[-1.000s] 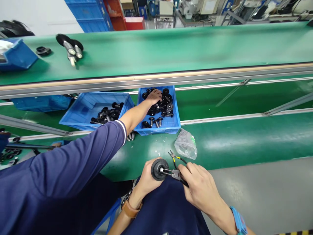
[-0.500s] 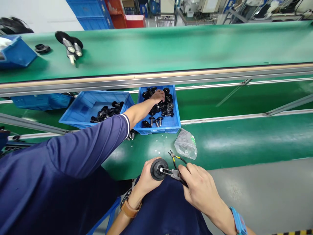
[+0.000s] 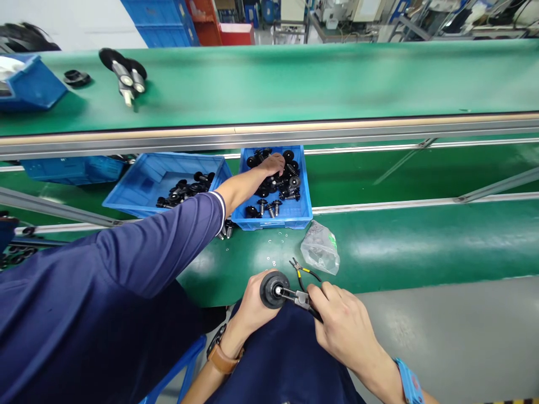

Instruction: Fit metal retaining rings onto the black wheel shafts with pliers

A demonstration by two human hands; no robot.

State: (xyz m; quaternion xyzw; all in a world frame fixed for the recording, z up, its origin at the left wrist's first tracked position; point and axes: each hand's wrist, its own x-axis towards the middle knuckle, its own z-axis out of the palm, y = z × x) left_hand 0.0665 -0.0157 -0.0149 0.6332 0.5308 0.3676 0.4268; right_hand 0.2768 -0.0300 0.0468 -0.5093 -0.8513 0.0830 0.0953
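Observation:
My left hand [image 3: 255, 303] is wrapped round a black round part with a flanged disc [image 3: 269, 282], its face turned up toward me above my lap. In my right hand [image 3: 343, 317] is a pair of pliers [image 3: 302, 300], gripped by the handles. The thin plier tips touch the pale centre of the disc; whether a ring sits on them is too small to tell. On the green bench just beyond lie yellow-and-black handled pliers [image 3: 300, 274], a clear plastic bag [image 3: 320, 247] and several tiny rings [image 3: 273, 262].
A co-worker's arm [image 3: 248, 182] reaches from the left into a blue bin [image 3: 275, 222] of black parts. Left of it stands another blue bin [image 3: 130, 193] with similar parts. A raised green conveyor [image 3: 315, 78] with a metal edge crosses above, carrying black-and-grey parts [image 3: 126, 76].
The view has shifted slightly. Both my hands keep the same hold, with the plier tips still at the disc's centre. The co-worker's hand stays in the bin.

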